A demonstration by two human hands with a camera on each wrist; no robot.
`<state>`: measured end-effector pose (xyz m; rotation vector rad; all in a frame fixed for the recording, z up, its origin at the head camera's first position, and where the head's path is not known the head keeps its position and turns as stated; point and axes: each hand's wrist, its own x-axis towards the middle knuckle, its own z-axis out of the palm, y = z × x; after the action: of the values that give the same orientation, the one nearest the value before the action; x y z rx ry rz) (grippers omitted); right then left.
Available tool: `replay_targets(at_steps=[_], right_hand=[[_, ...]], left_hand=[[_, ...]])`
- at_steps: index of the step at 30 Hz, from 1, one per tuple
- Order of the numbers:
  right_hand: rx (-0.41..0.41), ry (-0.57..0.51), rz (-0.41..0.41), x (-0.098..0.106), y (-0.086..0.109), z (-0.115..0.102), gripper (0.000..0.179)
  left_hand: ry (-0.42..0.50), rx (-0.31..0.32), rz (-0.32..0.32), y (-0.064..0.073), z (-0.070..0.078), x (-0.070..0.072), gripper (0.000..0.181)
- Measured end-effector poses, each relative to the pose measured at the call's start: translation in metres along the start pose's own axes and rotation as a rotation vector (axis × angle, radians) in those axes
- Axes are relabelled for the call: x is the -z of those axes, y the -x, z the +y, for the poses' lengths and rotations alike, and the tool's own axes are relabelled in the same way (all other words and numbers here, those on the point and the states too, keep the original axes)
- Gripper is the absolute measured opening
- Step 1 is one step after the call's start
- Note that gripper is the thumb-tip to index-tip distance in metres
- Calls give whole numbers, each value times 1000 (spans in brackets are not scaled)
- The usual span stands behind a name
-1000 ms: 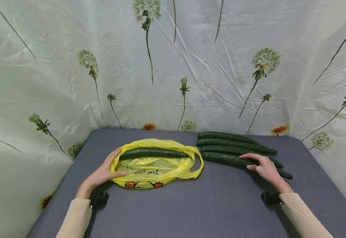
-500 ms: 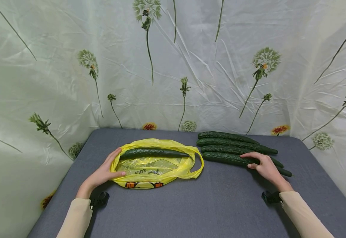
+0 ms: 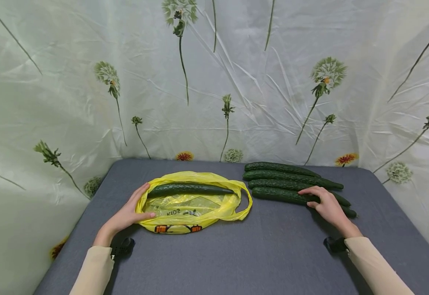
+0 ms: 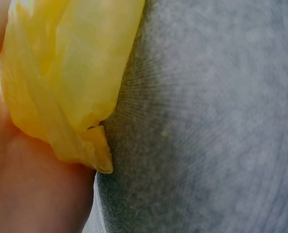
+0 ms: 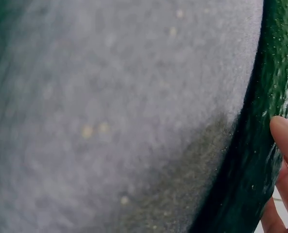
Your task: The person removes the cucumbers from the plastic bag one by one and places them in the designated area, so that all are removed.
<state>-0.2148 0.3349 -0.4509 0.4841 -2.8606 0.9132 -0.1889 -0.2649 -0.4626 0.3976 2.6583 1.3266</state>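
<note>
A yellow plastic bag (image 3: pixel 207 177) lies on its side at the middle left, its mouth spread and one handle loop reaching right. Inside it, along the back edge, rests a single cucumber (image 3: pixel 188 189). My left hand (image 3: pixel 124 213) holds the bag's left end, thumb over the near rim; in the left wrist view the yellow film (image 4: pixel 76 77) lies against the palm. My right hand (image 3: pixel 329 207) grips the nearest cucumber (image 3: pixel 277 195) of the row at right. The right wrist view shows the thumb (image 5: pixel 285 138) on one side of it and fingers beyond.
Several more cucumbers (image 3: pixel 277 175) lie side by side behind the gripped one. Grey cloth covers the table (image 3: pixel 229 258). A pale curtain (image 3: pixel 155 82) printed with dandelions hangs behind and at both sides.
The right end of the gripped cucumber has shifted slightly back and left, closer to the row. The left hand and the bag have stayed in place.
</note>
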Motion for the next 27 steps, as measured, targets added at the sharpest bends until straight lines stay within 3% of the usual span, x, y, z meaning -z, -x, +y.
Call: replay_targets(at_steps=[16,27], right_hand=[[-22,-51,38,-6,3,-3,33],[20,-46,104,-12,0,-10,31]], left_hand=[[25,-12,-8,0,-1,1,98],[32,-17,-1,-1,-2,0,97]])
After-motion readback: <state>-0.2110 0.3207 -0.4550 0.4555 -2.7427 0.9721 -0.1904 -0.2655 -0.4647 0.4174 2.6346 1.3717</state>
